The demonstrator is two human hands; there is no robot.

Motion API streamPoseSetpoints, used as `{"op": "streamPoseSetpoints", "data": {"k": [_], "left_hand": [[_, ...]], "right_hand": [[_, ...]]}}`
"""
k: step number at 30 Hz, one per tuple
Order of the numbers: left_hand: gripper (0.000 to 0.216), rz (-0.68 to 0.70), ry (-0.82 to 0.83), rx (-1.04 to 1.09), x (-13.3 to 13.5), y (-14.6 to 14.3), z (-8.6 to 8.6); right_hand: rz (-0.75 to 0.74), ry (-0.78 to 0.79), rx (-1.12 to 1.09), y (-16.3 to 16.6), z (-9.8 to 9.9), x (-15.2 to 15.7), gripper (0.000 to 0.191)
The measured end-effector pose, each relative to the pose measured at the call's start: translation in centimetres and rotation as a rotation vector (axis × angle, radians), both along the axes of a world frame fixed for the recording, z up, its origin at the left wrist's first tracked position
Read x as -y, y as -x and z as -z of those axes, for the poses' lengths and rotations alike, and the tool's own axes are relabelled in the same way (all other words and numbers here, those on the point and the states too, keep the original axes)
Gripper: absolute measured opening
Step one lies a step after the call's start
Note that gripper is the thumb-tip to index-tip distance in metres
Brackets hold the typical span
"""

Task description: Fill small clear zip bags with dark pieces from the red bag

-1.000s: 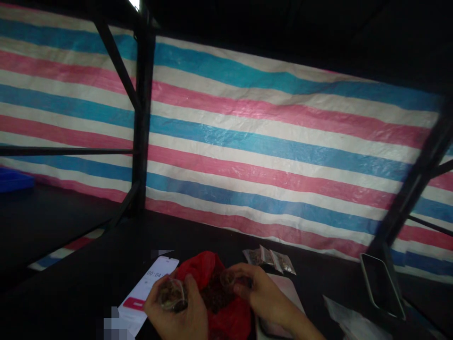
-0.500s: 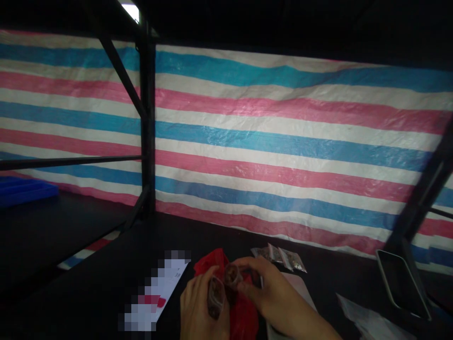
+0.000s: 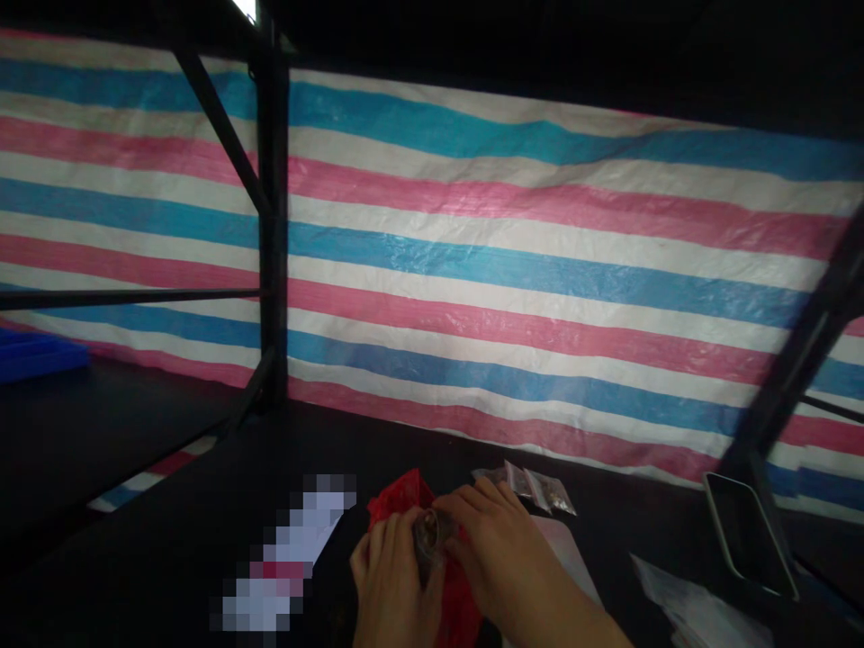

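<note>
My left hand (image 3: pixel 391 585) and my right hand (image 3: pixel 503 558) meet over a red plastic bag (image 3: pixel 405 497) on the dark table. Both hands are closed on a small clear packet (image 3: pixel 427 533) with dark brown bits in it, held between them above the bag. The bag's lower part (image 3: pixel 460 601) shows between my wrists. Just behind my right hand lie a few small filled clear packets (image 3: pixel 540 489) in a row.
A blurred-out white card (image 3: pixel 290 562) lies left of the bag. A phone (image 3: pixel 746 533) leans against a black frame post at right, with crumpled clear plastic (image 3: pixel 681 607) in front. A striped tarp (image 3: pixel 540 270) backs the table. A blue tray (image 3: pixel 37 355) sits far left.
My hands have drawn together over the red bag. The packet that my left hand held apart a second ago now sits pinched between both hands.
</note>
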State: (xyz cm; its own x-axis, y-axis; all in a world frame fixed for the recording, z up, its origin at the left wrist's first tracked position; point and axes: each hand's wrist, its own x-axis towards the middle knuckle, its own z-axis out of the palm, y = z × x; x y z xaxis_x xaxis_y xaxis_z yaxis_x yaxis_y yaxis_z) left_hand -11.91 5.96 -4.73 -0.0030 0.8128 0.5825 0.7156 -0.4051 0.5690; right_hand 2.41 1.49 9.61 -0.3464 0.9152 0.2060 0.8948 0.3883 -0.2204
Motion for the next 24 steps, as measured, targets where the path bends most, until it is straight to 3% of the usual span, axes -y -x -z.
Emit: {"op": "streamPoseSetpoints", "data": {"k": [7,12,24], "left_hand": [[0.029,-0.024,0.046,-0.017,-0.3,-0.2,-1.6],[0.03,0.002,0.014,-0.035,-0.1,-0.7,-2.5],[0.029,0.049,-0.03,0.063,-0.4,0.7,-2.0]], "right_hand": [[-0.007,-0.075,-0.029,-0.2,-0.1,-0.8,0.03],[-0.044,-0.086,-0.073,-0.4,-0.8,-0.9,0.04],[-0.006,-0.104,-0.337,0.4,-0.5,-1.4,0.046]]}}
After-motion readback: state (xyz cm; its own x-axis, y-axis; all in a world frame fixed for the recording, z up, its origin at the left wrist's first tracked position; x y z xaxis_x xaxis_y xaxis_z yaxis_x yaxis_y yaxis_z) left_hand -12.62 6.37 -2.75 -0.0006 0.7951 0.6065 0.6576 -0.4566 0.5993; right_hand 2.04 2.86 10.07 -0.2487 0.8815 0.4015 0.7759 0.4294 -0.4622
